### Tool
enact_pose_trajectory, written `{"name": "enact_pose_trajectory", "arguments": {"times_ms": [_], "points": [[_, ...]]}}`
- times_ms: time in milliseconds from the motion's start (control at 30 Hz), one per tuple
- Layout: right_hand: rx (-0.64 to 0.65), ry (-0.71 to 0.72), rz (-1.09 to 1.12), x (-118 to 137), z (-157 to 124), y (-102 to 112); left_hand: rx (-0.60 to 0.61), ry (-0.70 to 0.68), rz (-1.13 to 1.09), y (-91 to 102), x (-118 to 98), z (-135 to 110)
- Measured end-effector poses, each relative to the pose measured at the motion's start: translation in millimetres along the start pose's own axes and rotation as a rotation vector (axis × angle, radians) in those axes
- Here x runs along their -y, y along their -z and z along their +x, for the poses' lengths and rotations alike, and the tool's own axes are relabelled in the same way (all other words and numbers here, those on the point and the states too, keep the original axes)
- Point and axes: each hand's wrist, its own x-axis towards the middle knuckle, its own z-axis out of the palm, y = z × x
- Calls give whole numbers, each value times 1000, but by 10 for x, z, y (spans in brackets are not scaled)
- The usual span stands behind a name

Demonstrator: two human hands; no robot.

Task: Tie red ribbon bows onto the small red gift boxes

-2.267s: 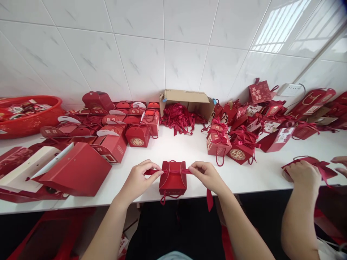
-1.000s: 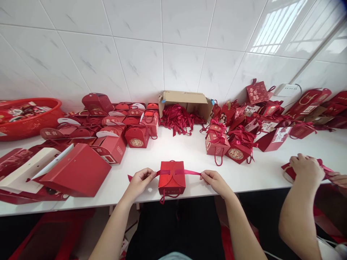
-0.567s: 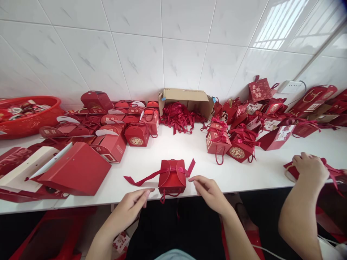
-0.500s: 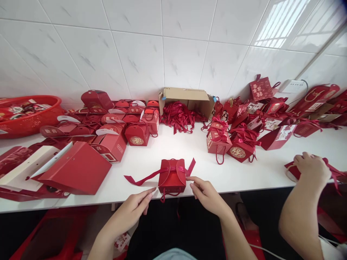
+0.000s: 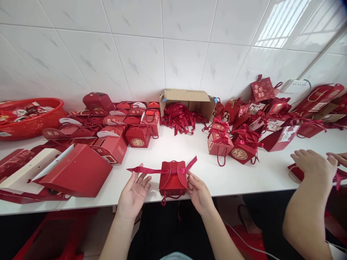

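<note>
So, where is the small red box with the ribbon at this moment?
In the head view, the box stands at the centre of the table's near edge, between the left hand and the right hand.

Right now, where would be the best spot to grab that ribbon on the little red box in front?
Take the ribbon's long left tail near its free end, pinching its flat faces with the fingers, coming from the left. It runs out straight and sideways from the small red gift box, just over the open left hand. The right tail is short and angled up.
</note>
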Motion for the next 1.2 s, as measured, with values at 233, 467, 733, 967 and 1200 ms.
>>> {"name": "enact_pose_trajectory", "arguments": {"times_ms": [233, 467, 733, 967, 1200], "points": [[76, -90, 260, 151, 52, -33, -29, 14, -51, -33, 9, -16], [113, -56, 358, 253, 6, -89, -78, -23, -23, -18, 63, -42], [26, -91, 650, 319, -72, -114, -117, -19, -34, -76, 110, -69], [-58, -304, 820, 330, -129, -136, -157, 104, -184, -137, 64, -90], [-124, -151, 710, 315, -114, -189, -185, -35, -146, -221, -25, -95]]}}
